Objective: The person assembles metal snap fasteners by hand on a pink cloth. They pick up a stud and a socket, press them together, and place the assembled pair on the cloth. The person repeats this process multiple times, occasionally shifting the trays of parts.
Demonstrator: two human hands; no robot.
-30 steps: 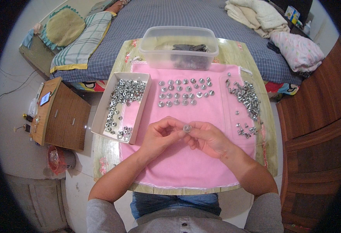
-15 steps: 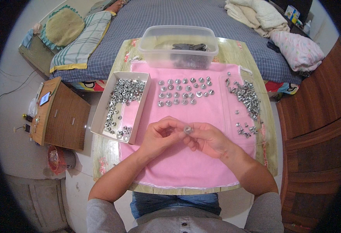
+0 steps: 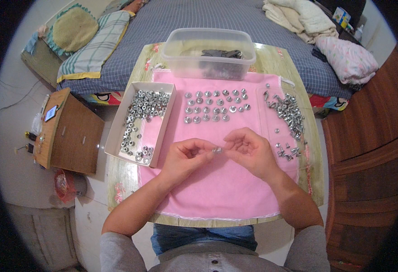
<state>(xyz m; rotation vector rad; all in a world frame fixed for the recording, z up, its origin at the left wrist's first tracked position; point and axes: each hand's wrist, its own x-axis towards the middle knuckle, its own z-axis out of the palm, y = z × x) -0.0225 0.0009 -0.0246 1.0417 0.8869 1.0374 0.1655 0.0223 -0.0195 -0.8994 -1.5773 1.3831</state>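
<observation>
The left hand (image 3: pixel 187 157) pinches a small metal bolt (image 3: pixel 217 150) above the near half of the pink cloth (image 3: pixel 217 192). The right hand (image 3: pixel 252 154) is half open beside it, contact unclear. Farther off stand 4 rows of metal pieces (image 3: pixel 215 110), with a nut box (image 3: pixel 127 158) to the left.

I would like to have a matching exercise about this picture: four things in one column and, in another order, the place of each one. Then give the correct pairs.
Things
1. Nuts
2. Dark pieces
3. Pile of bolts
4. Small metal piece

Places
A. On the right side of the table
B. Pinched in the left hand
C. Inside the pale open box
D. Inside the translucent tub

Pairs: 1-C, 2-D, 3-A, 4-B
</observation>
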